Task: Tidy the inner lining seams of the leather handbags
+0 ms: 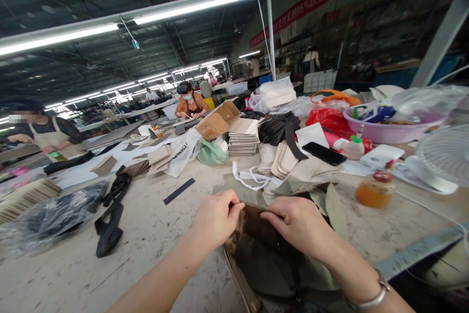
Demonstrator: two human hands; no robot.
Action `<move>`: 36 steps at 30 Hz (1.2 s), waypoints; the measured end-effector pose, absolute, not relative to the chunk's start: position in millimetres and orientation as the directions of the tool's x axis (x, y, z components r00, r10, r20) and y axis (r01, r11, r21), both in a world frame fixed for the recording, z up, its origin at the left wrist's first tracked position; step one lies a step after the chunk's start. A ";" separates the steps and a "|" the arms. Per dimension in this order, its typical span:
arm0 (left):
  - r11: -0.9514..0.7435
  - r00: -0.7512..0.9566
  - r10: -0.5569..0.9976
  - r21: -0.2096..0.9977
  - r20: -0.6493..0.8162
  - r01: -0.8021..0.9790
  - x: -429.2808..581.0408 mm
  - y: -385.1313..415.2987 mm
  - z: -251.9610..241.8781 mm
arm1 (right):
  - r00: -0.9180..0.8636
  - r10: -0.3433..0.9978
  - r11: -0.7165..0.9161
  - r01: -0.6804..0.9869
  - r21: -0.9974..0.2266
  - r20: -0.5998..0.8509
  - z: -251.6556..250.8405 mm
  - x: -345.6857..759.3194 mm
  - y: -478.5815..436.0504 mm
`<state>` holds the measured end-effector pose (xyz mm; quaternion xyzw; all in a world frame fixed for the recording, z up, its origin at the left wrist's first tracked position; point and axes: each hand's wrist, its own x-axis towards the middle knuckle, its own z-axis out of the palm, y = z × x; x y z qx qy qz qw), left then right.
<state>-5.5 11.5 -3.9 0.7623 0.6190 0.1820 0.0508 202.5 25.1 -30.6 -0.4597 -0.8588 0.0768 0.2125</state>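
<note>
Bag [266, 264]: left hand [220, 215], right hand [298, 220] pinch rim [252, 206], fingers closed; bare tabletop [157, 239] left, table edge [417, 250] right.

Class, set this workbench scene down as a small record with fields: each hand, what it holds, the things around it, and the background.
Left hand: pinching the rim of an olive-brown bag
Right hand: gripping the same rim, farther right; bracelet on the wrist
Bag: mouth open, dark inside
Surface: stained table
Right side: black phone, jar of amber liquid
Left side: dark strip
Background: co-worker in orange, tube light
</note>
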 end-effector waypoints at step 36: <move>-0.154 0.202 0.978 0.453 -0.059 0.878 -25.1 -19.2 5.2 | -0.517 0.755 0.619 0.766 -0.176 0.403 -22.3 191.1 27.2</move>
